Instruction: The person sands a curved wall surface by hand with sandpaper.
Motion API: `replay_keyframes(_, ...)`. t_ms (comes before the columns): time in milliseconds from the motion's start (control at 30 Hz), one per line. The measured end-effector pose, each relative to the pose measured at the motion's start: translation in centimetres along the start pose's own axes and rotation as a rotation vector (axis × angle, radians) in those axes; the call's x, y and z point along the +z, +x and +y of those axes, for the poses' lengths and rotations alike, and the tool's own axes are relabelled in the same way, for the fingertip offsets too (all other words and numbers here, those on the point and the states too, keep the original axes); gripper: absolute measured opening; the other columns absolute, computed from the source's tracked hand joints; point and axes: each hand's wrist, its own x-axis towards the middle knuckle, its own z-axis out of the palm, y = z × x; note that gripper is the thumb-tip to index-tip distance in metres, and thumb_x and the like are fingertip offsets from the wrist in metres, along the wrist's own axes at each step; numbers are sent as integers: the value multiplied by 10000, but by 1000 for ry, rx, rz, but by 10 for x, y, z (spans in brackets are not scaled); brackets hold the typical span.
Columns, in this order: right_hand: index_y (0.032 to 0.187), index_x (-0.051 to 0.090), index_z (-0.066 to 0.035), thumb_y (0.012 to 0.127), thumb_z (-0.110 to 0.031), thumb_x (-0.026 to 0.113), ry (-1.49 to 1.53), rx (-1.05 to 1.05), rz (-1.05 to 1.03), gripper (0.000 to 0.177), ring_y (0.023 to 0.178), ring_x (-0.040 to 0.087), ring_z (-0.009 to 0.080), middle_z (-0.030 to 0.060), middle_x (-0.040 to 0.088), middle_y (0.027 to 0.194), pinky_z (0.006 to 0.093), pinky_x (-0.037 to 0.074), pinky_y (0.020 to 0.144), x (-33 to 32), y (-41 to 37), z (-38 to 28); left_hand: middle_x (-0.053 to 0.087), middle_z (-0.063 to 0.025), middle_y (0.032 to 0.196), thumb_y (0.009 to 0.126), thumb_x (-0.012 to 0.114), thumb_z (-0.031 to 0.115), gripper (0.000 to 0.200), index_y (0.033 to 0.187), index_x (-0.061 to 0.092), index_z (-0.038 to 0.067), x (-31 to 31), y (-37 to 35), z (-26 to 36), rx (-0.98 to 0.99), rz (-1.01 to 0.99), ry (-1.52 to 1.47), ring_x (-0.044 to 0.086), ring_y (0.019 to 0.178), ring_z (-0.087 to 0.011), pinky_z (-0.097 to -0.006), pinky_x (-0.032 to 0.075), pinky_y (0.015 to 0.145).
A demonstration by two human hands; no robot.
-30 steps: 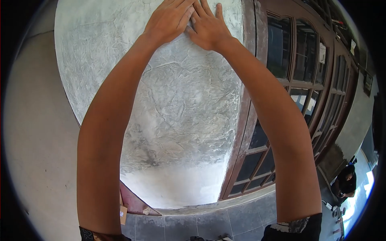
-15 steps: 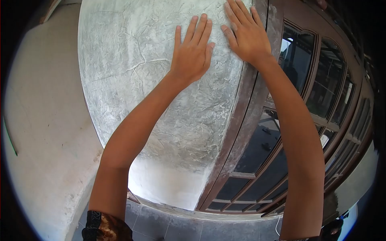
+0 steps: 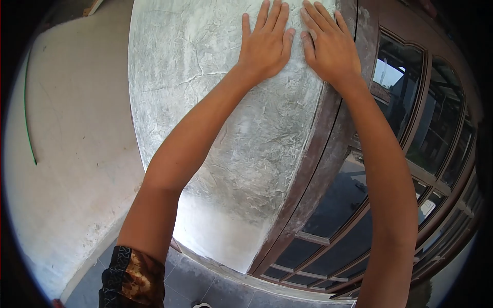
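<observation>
My left hand (image 3: 266, 46) lies flat against a wall surface (image 3: 246, 138) mottled in grey and white, fingers spread and pointing up. Just right of it, my right hand (image 3: 333, 51) is also open and flat, close to the wall's right edge; its fingertips look smudged. Neither hand holds anything. Creases and small wrinkles run across the mottled surface, with a branching crease (image 3: 197, 74) left of my left hand. Lower down, the surface turns into a plain whitish band (image 3: 215, 231).
A brown wooden frame (image 3: 308, 174) borders the wall on the right, with glass panes (image 3: 339, 200) beyond it. To the left stands a plain beige wall (image 3: 82, 113) with a green strand (image 3: 25, 113) along it. Dark floor tiles (image 3: 190, 277) lie below.
My left hand has slid up and right, closer to my right hand, which stays near the frame. The camera view has shifted, moving the wall rightward in the picture.
</observation>
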Motion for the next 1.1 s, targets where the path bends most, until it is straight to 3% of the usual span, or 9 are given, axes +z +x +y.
replay_keyframes(67,1393,574,58,1004,-186,496,22,3,11,466,1487,389,327,196,492,1551,481,230,1265,0,-1,0,193,-188,1717,1118,294,327,619,1629,214,-12,6,58,-25,-110,-127,108,154,1591,-367,-620,99,1262)
replay_keyframes(167,1380,586,61,1000,-167,499,38,6,16,451,1483,396,326,195,503,1542,480,233,1266,1,-1,0,170,-188,1723,1120,283,336,623,1630,207,-15,13,58,-25,-129,-92,122,134,1597,-361,-618,88,1264)
replay_keyframes(267,1374,593,62,999,-151,495,12,1,-3,442,1483,397,321,188,506,1542,475,233,1269,5,-3,2,293,-160,1688,1065,443,307,612,1602,342,32,2,-21,17,-20,-16,5,241,1567,-366,-700,168,1200)
replay_keyframes(533,1377,596,59,998,-131,473,-3,-4,-2,441,1486,394,311,174,496,1553,465,228,1272,8,-2,2,163,-188,1724,1122,276,345,631,1631,197,-20,5,64,-35,-73,-130,81,124,1598,-364,-619,81,1264)
replay_keyframes(733,1361,603,64,973,-101,486,78,5,49,438,1478,403,324,184,515,1534,470,252,1260,6,-5,0,279,-151,1695,1079,427,313,606,1598,333,15,-15,-41,15,96,-143,-12,214,1573,-380,-706,160,1203)
replay_keyframes(833,1359,604,68,970,-100,489,72,14,30,439,1476,407,321,185,512,1536,472,254,1260,6,-3,0,275,-151,1698,1074,437,315,612,1599,336,19,0,31,-19,44,-103,-8,219,1572,-386,-707,160,1202)
replay_keyframes(867,1358,604,69,964,-101,497,51,3,23,442,1474,409,322,185,512,1536,472,253,1261,5,-4,0,149,-184,1728,1123,267,353,637,1634,181,-19,1,59,-32,-25,-168,102,113,1600,-364,-619,73,1265)
replay_keyframes(933,1358,604,71,958,-101,504,27,-15,16,446,1473,410,323,185,512,1535,473,252,1262,5,-2,2,148,-187,1728,1125,271,347,635,1635,176,-18,3,72,-34,-50,-151,94,109,1601,-363,-619,69,1265)
replay_keyframes(1100,1368,599,64,938,-112,529,21,-36,45,470,1475,409,320,181,508,1539,469,248,1266,8,-6,2,263,-147,1703,1080,432,328,610,1601,335,26,-11,-37,9,114,-131,-4,221,1573,-378,-699,169,1202)
